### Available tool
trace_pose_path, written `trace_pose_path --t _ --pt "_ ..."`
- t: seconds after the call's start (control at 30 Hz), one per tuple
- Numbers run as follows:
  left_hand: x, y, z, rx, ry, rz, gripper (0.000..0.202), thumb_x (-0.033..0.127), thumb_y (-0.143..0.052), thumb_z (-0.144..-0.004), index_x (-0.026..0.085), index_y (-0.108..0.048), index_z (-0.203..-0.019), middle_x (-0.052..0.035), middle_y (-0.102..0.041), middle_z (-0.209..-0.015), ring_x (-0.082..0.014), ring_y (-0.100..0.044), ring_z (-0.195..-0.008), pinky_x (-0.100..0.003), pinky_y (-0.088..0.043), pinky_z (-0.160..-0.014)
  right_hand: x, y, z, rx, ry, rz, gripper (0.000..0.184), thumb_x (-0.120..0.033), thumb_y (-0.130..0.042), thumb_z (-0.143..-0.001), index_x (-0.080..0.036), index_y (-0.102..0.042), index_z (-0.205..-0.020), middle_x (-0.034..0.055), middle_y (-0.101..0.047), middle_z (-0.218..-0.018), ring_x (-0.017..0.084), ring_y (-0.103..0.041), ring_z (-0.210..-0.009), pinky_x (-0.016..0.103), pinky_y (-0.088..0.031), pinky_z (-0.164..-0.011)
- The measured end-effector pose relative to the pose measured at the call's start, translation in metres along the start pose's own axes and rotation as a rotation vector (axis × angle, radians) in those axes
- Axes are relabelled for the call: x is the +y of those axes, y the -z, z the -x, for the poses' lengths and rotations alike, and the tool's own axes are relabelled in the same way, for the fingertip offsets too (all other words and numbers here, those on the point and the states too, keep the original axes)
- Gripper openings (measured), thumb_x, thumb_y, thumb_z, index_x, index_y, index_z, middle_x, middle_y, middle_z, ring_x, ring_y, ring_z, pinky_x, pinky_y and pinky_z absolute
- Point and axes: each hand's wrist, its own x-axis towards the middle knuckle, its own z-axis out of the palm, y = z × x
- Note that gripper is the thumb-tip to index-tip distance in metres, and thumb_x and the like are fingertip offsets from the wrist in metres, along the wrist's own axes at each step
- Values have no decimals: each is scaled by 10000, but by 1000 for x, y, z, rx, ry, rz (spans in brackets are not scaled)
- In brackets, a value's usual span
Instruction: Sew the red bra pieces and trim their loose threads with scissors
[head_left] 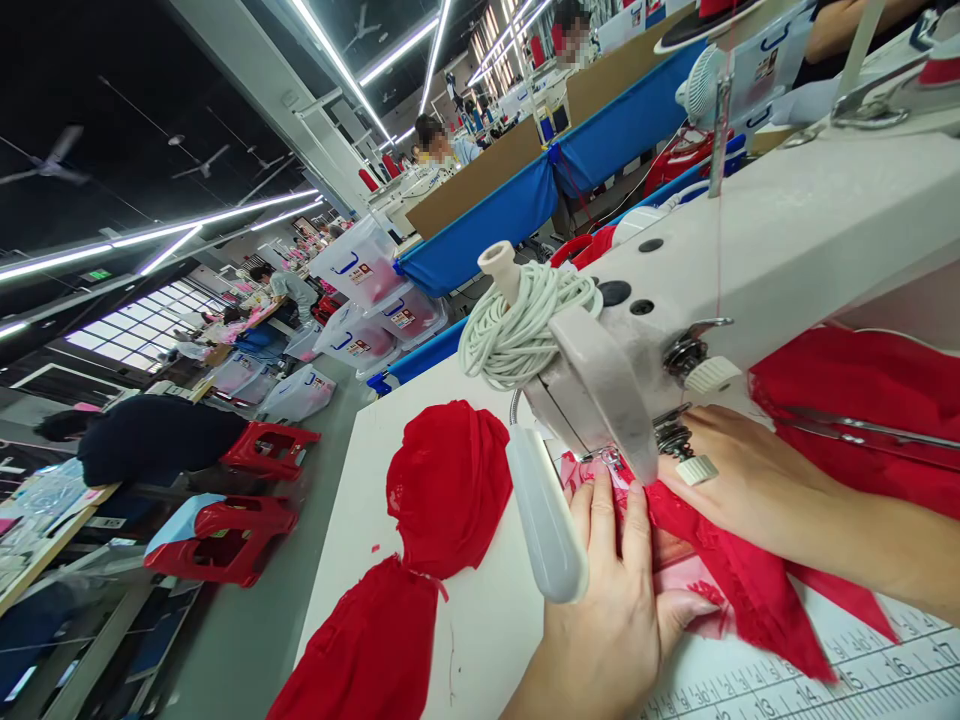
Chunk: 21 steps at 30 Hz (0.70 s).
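Note:
My left hand (611,600) lies on the work, its fingers stretched forward and pressing pink and red lacy fabric (694,580) close to the needle area. Beyond it, my right hand (739,480) rests on a red fabric piece (742,580); the machine head and its tension knobs cover its fingers. Over both stands a white sewing machine (810,235), with a bundle of pale green cord (517,330) wound on its top. A grey lamp (551,520) hangs beside my left fingers. The presser foot (611,458) is partly visible at the fabric.
Red cloth pieces (450,490) lie on the white table left of the machine. Scissors or tweezers (862,430) sit on red fabric at right. A printed ruler (862,670) runs along the near edge. Red stools (225,540), plastic bins (367,270) and other workers are beyond.

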Motion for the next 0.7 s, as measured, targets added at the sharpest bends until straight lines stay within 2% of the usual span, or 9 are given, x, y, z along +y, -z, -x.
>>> trace_pose_path --t 0.23,0.4,0.5,0.7 --pt "-5 -1 1 -18 -21 -15 783 722 -316 -888 135 -612 -1315 -200 -581 -1369 -341 -574 -1191 -451 -492 -948 0 -1 3 1 -5 17 289 -29 -460 -830 -212 -616 -670 64 -656 -770 243 -605 -710 352 -465 -637" --pt "-11 7 -2 -76 -58 -20 811 755 -320 -867 146 -612 -1315 -189 -614 -1328 -345 -590 -1150 -465 -481 -929 1 -8 8 4 -19 -15 280 -67 -450 -868 -209 -641 -720 76 -634 -805 259 -576 -756 375 -450 -682" --pt "-13 12 -4 -109 -62 -22 780 740 -353 -871 161 -597 -1333 -174 -630 -1308 -350 -571 -1177 -492 -449 -973 1 -9 9 14 -18 -45 295 -84 -439 -883 -228 -656 -745 73 -636 -830 248 -564 -765 361 -435 -689" --pt "-12 11 -3 -79 -37 -12 737 729 -405 -861 190 -610 -1319 -150 -641 -1298 -342 -569 -1173 -511 -405 -1040 1 -11 10 24 -16 -77 282 -104 -434 -865 -240 -646 -739 72 -636 -832 241 -560 -764 354 -435 -680"
